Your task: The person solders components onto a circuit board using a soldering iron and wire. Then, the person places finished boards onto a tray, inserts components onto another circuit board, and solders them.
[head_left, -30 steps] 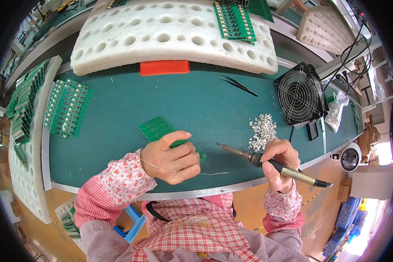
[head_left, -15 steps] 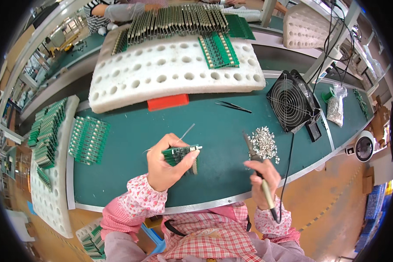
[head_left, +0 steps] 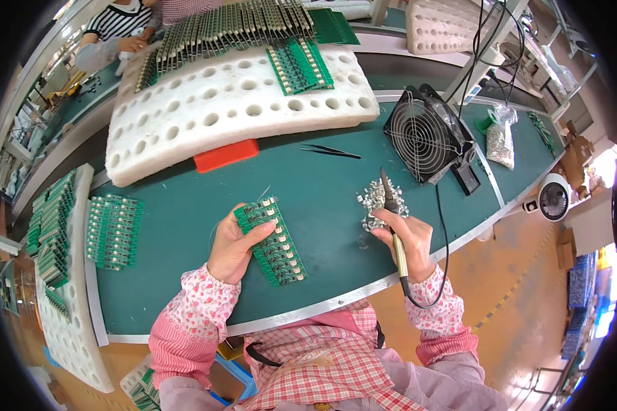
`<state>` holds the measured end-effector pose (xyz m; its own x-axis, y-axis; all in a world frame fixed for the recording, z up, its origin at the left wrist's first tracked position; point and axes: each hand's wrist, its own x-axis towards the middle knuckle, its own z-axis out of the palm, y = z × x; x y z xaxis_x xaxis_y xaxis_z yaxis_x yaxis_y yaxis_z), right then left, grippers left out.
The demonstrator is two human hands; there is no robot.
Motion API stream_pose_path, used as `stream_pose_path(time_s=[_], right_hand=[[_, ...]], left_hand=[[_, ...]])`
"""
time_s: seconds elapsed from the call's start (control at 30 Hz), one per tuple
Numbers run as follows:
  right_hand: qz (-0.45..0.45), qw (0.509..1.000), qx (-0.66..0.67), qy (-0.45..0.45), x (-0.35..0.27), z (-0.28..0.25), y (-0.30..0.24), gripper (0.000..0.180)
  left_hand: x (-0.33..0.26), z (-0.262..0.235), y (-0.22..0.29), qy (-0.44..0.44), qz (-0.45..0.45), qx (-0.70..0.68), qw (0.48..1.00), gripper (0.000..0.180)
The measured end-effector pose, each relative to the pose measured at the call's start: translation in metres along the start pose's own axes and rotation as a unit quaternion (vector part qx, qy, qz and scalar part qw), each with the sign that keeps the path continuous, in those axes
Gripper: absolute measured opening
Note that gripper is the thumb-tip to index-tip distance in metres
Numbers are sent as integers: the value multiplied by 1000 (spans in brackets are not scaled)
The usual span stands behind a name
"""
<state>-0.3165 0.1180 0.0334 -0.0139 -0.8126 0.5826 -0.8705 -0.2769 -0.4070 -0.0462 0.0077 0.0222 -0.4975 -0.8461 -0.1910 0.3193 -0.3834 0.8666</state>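
My left hand (head_left: 232,248) grips a green circuit board panel (head_left: 278,248) by its upper left part, thumb on top. A row of small white connectors runs along the panel. A thin strand of solder wire (head_left: 264,193) pokes out past the same hand. In my right hand (head_left: 411,241) is a soldering iron (head_left: 400,253), its tip pointing away from me over a pile of small white connectors (head_left: 373,198). The fingers wrap round the handle, and a black cord loops from its lower end.
A white foam block (head_left: 233,96) with stacked boards stands at the back, above a red box (head_left: 226,155). Tweezers (head_left: 331,151), a black fan (head_left: 425,137) and a bag of small parts (head_left: 500,140) lie right. More boards (head_left: 114,231) lie left. A person (head_left: 120,31) sits across.
The panel in my left hand has turned from edge-on to show its connector row. My right hand has swung the iron, its tip now above the connector pile. The whole view has shifted.
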Motion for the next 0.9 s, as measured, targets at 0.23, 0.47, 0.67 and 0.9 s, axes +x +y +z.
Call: stream_pose_path(time_s=[0.23,0.47,0.67,0.9], right_hand=[[-95,980,-167,-53,20,8,13,16],[-76,986,-143,-25,24,36,5,15],[-35,998,-55,-26,20,48,-21,21],[54,994,87,-31,13,48,-37,23]], left_hand=[[-5,7,-4,2,-11,8,1000,27],[-7,6,-4,7,-14,-11,1000,24],[-11,5,1,-6,-40,-19,999,22],[-10,3,-1,5,-34,-4,999,21]])
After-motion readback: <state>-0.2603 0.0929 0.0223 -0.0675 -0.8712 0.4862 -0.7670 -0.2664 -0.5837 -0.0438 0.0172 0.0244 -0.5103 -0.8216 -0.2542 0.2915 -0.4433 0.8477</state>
